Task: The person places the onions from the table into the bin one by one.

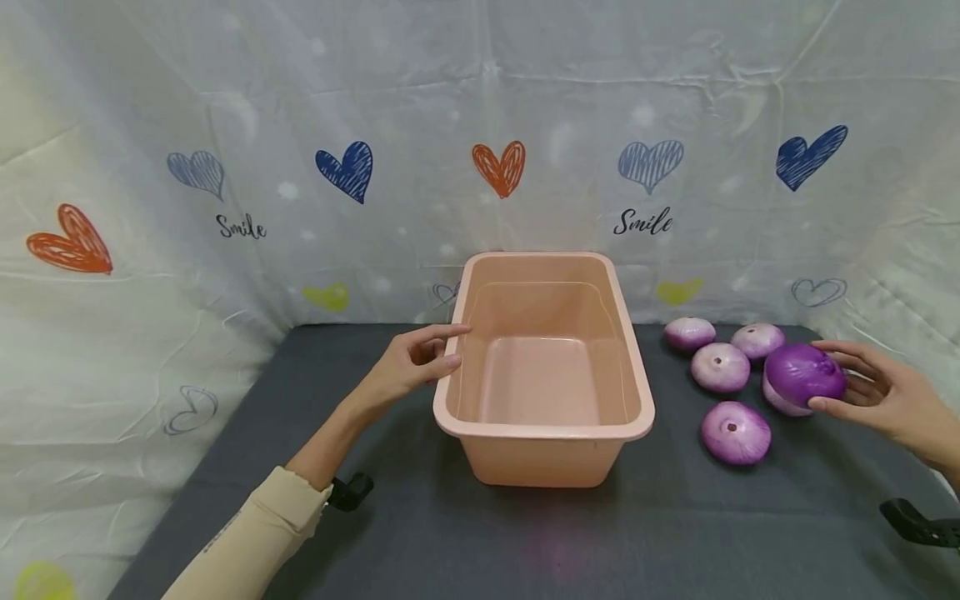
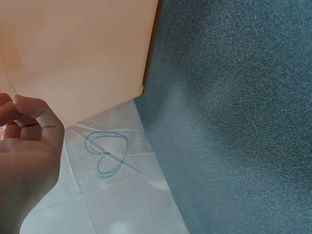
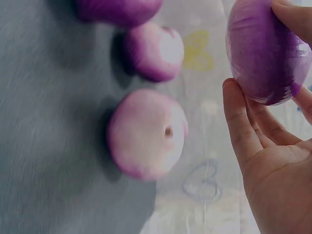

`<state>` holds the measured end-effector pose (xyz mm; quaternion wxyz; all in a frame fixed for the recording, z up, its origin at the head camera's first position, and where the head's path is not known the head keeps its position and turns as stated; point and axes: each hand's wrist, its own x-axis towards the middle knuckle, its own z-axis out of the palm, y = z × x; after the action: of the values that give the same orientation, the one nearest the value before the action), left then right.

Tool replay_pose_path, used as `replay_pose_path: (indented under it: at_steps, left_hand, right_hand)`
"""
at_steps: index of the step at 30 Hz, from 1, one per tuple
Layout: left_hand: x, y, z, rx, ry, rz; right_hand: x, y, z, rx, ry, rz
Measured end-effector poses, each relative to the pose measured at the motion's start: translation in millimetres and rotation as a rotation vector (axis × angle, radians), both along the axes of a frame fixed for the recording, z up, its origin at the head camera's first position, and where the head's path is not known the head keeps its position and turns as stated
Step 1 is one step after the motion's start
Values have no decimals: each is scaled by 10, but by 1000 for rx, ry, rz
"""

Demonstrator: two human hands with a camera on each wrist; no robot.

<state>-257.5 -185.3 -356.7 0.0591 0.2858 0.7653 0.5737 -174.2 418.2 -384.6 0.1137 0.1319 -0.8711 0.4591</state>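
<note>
A peach plastic basin (image 1: pixel 543 432) stands upright on the table, with bare inner walls and floor showing. At its left rim my left hand (image 1: pixel 416 360) holds on, index finger and thumb over the edge; the left wrist view shows this hand (image 2: pixel 31 146) with curled fingers beside the basin wall (image 2: pixel 83 53). My right hand (image 1: pixel 888 400) grips a purple onion (image 1: pixel 802 372) between thumb and fingers. In the right wrist view the held onion (image 3: pixel 263 53) is off the table. Another onion (image 1: pixel 780 404) lies partly hidden behind it.
Several paler onions lie right of the basin, among them a front one (image 1: pixel 737 433), a middle one (image 1: pixel 720 367) and a back one (image 1: pixel 689 333). A dark cloth (image 1: pixel 487 542) covers the table. A white printed curtain (image 1: pixel 420 100) hangs behind and at both sides.
</note>
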Motion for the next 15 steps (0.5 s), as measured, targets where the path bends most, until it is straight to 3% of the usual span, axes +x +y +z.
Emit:
replay_pose_path:
  at_steps: [7,15]
  left_hand:
    - [8,6,-26,1,-43,20]
    - [14,22,-18,23,-52,23]
  right_hand:
    - [-87,-237,66,-12,17,58]
    - [-226,-443,167,-144,18,172]
